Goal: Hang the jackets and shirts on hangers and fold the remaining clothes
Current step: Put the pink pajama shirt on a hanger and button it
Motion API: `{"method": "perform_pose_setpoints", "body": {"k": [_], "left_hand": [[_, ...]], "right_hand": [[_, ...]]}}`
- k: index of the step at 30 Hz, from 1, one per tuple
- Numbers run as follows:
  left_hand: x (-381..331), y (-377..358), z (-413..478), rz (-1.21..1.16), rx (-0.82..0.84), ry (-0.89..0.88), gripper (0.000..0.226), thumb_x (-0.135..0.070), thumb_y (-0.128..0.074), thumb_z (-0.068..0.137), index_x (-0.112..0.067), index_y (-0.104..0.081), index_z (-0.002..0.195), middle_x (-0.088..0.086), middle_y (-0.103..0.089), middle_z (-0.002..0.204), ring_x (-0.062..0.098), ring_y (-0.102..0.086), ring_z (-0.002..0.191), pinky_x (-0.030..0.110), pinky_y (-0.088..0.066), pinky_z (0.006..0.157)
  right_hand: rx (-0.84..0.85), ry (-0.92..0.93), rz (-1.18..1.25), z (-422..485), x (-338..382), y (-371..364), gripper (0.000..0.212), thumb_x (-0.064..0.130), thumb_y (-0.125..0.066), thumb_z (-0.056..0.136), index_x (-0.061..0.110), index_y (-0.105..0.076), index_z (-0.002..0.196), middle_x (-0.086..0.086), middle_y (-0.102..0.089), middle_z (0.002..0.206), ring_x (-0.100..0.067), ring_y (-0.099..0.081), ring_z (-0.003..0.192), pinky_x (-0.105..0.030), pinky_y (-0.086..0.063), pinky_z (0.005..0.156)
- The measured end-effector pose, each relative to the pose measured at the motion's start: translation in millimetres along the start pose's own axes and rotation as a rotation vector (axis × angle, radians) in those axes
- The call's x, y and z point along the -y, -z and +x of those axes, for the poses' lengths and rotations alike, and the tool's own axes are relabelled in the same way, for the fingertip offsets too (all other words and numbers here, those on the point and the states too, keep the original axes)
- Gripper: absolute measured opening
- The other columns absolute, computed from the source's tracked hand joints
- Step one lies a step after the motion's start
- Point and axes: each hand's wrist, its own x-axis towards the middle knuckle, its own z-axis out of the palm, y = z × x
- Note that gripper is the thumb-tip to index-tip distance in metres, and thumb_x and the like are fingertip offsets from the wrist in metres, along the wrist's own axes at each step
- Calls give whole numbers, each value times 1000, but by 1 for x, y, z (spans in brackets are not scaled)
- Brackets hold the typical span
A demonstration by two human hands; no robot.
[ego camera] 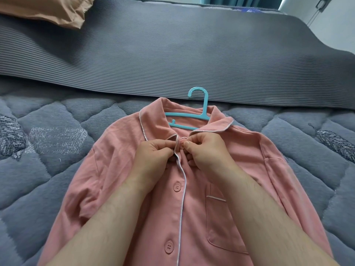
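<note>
We look down on two bare hands meeting at the neck of a pink shirt [123, 150]. Our left hand [153, 150] is curled, pinching the white-piped front edge between thumb and fingers. Our right hand [205, 148] is curled too, its thumb and forefinger pinching the cloth around the top button [181, 144]. The knuckles of both hands face up and the fingertips nearly touch. Both forearms reach forward from the bottom edge, close together, and cover much of the shirt's lower front.

The shirt lies face up on a quilted blue-grey bed [48, 131], collar away from us. A light blue hanger [203, 104] sits inside the neck, its hook poking out beyond the collar and its shoulders hidden under the cloth. Two lower buttons [177, 187] and a chest pocket [221, 217] show. The hem is cut off below.

Farther off lie a ribbed grey mat [172, 54] and a brown pillow [44, 10].
</note>
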Motion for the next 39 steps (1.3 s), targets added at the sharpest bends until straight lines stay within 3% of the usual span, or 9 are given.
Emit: {"method": "perform_pose_setpoints", "body": {"k": [9,13,15,20,23,26,32,35,39], "left_hand": [[2,-2,1,30,-72,-40,52,9,-59,85,-33,-74,57,-10,-68,55,-4,-58,47,8,-41,46],[4,-3,4,57,-72,-22,33,3,-67,81,-23,-76,62,-7,-67,56,0,-53,46,11,-39,43],[5,-4,5,74,-77,-3,23,-1,-71,78,-18,-74,64,-4,-64,55,3,-49,45,13,-37,40],[10,-6,7,130,-87,-24,28,-2,-77,74,-22,-70,57,-2,-68,59,7,-58,55,18,-46,52],[12,-4,9,164,-94,-9,20,-3,-76,75,-17,-70,62,0,-70,61,4,-58,53,15,-44,49],[11,-2,11,197,-74,6,20,-2,-73,78,-16,-69,64,-4,-67,56,-1,-54,46,11,-39,45],[8,-2,17,259,-60,66,24,-1,-67,82,-14,-64,61,-8,-61,48,-1,-51,42,11,-37,42],[8,-3,20,320,-68,85,28,-6,-69,82,-17,-63,57,-10,-57,44,0,-48,39,15,-37,42],[7,-7,26,454,-123,105,21,-13,-66,71,-17,-64,51,-11,-58,45,11,-53,49,29,-46,55]], "right_hand": [[9,-14,39,-4,-1,0,24,2,-64,86,15,-68,66,-5,-66,61,-13,-56,51,-29,-51,55],[42,-50,81,-4,1,0,25,1,-62,86,15,-69,66,-2,-65,58,-11,-57,49,-23,-49,47],[60,-91,107,-3,2,2,24,3,-61,85,14,-70,66,-5,-67,60,-15,-59,54,-23,-50,48],[95,-147,195,-1,4,3,21,23,-69,87,4,-74,82,-21,-72,80,-20,-63,60,-22,-51,49],[90,-127,189,-1,2,2,20,19,-72,85,0,-70,80,-17,-69,73,-18,-63,59,-22,-51,48],[49,-85,128,-1,-3,1,16,14,-66,89,3,-70,78,-12,-69,68,-18,-63,59,-23,-51,49],[-9,-35,165,-7,-11,-7,21,-4,-61,84,12,-65,71,-19,-72,78,-28,-69,70,-34,-56,65],[-144,-14,100,-2,-14,-12,13,1,-67,79,12,-67,73,-15,-73,77,-32,-71,77,-44,-58,75],[-270,15,-56,1,-17,-13,13,11,-68,73,14,-67,60,-3,-68,59,-20,-62,60,-37,-54,67]]}}
